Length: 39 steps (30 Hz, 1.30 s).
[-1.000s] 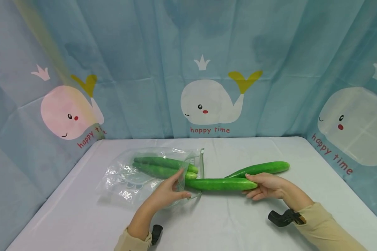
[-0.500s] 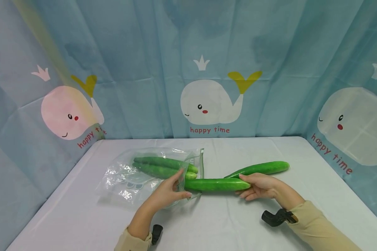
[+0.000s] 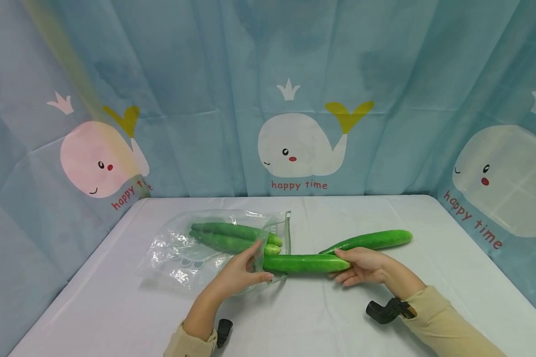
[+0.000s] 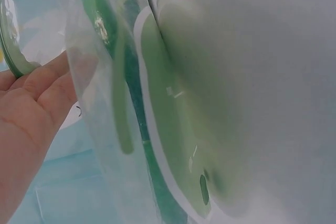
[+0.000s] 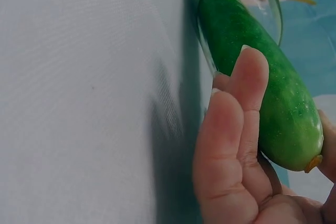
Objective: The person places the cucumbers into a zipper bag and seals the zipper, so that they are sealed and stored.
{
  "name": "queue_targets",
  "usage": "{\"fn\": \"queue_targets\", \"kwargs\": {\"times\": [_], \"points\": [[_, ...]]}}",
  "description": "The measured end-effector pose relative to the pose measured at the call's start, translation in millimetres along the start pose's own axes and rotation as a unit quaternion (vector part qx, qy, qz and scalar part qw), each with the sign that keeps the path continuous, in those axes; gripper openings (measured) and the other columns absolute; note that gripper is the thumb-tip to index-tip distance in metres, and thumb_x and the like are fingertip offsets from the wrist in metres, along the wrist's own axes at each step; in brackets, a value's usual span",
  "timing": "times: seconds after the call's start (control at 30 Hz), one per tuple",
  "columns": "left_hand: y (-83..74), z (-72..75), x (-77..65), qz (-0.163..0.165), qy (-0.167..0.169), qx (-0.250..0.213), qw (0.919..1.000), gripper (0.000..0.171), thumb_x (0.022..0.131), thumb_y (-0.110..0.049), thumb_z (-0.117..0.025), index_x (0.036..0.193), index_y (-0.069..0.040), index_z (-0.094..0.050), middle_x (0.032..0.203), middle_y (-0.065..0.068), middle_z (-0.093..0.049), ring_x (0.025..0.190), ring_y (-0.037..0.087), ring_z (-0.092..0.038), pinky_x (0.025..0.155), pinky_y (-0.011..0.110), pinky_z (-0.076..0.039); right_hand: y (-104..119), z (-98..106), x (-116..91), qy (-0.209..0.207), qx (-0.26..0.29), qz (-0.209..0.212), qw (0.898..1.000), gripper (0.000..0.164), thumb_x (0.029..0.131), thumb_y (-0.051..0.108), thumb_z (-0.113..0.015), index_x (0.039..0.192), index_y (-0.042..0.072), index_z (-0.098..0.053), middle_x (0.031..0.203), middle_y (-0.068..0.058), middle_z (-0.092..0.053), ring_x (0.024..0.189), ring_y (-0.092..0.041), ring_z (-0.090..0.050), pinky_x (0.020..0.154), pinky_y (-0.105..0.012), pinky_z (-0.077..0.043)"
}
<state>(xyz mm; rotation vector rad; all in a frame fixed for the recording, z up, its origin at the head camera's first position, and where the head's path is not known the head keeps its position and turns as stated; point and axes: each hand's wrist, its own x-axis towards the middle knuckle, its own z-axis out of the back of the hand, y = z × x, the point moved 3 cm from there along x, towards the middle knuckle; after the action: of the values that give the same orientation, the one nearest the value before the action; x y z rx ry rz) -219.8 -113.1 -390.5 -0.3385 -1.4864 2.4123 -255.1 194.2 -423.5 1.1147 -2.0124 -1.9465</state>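
Note:
My left hand (image 3: 238, 271) holds the mouth of a clear zip bag (image 3: 161, 253), its thumb and forefinger spread at the green-edged opening. Two cucumbers (image 3: 228, 230) lie side by side inside the bag. In the left wrist view the fingers (image 4: 50, 80) are partly behind the clear film. My right hand (image 3: 362, 267) grips the near end of another cucumber (image 3: 303, 263), whose far end is inside the bag's mouth. The right wrist view shows this cucumber (image 5: 286, 98) between thumb and fingers. One more cucumber (image 3: 379, 239) lies on the table just behind the right hand.
A white cloth covers the table (image 3: 326, 317). Blue curtains (image 3: 196, 148) with printed whales stand along the back and both sides. Each wrist carries a black camera mount, such as the right mount (image 3: 384, 311).
The right hand has moved left, pushing its cucumber farther into the bag. The left hand, the bag and the cucumber lying on the table have stayed in place.

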Motion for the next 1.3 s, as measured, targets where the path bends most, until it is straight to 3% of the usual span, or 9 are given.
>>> {"fn": "queue_targets", "kwargs": {"times": [0.5, 1.3], "points": [[-1.6, -0.4, -0.5, 0.002, -0.003, 0.005, 1.0000, 0.088, 0.085, -0.019, -0.078, 0.154, -0.005, -0.025, 0.154, 0.024, -0.027, 0.137, 0.042, -0.031, 0.106, 0.051, -0.037, 1, -13, 10, -0.004, 0.008, -0.003, 1.000, 0.047, 0.106, 0.032, -0.041, 0.128, -0.010, -0.044, 0.103, -0.019, -0.070, 0.079, -0.016, -0.072, 0.075, -0.034, -0.058], [-2.3, -1.0, -2.0, 0.005, -0.005, 0.006, 1.0000, 0.089, 0.084, -0.021, -0.078, 0.154, -0.006, -0.025, 0.152, 0.024, -0.031, 0.137, 0.042, -0.033, 0.106, 0.051, -0.038, -2, -26, 21, -0.002, 0.020, 0.000, 1.000, 0.044, 0.106, 0.032, -0.040, 0.121, -0.009, -0.047, 0.103, -0.019, -0.070, 0.080, -0.015, -0.071, 0.076, -0.033, -0.058]]}}
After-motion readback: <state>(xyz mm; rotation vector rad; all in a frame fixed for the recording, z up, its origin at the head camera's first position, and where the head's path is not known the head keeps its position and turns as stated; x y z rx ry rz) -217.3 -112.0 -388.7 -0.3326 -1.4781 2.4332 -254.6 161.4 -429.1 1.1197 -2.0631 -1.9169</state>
